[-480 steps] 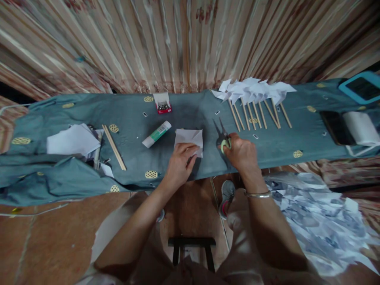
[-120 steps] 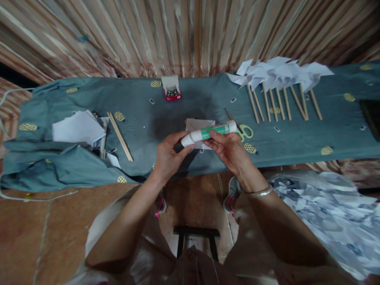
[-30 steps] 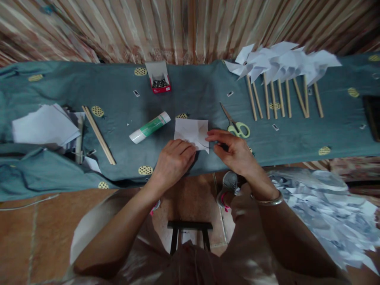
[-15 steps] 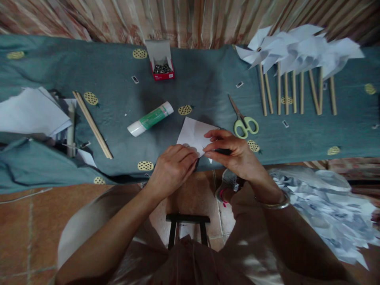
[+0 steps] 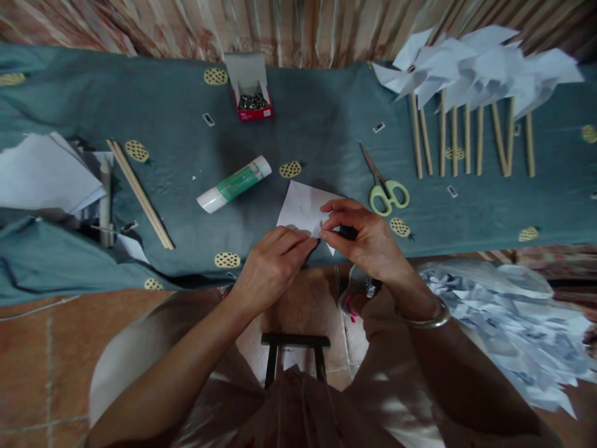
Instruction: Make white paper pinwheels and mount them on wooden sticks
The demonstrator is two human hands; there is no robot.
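Note:
A square sheet of white paper (image 5: 303,208) lies at the near edge of the cloth-covered table, in front of me. My left hand (image 5: 277,264) has its fingers together on the paper's near corner, holding it. My right hand (image 5: 366,239) is closed in a pinch around a slim black tool (image 5: 347,233), its fingertips right over the paper. The tool's tip is hidden by the fingers, so its kind does not show. Green-handled scissors (image 5: 385,190) lie just beyond my right hand. A glue stick (image 5: 234,185) with a green label rests beyond my left hand.
Several paper pinwheels (image 5: 471,74) on wooden sticks lie back right. A red box (image 5: 253,106) of small metal pieces stands open at the back. Wooden sticks (image 5: 140,193) and stacked paper (image 5: 44,177) are left. Paper scraps (image 5: 508,336) pile up below the table, right.
Both hands stay at the paper. My left fingers have shifted slightly right, closer to my right fingertips. The black tool has tilted a little in my right hand, and the view has moved slightly.

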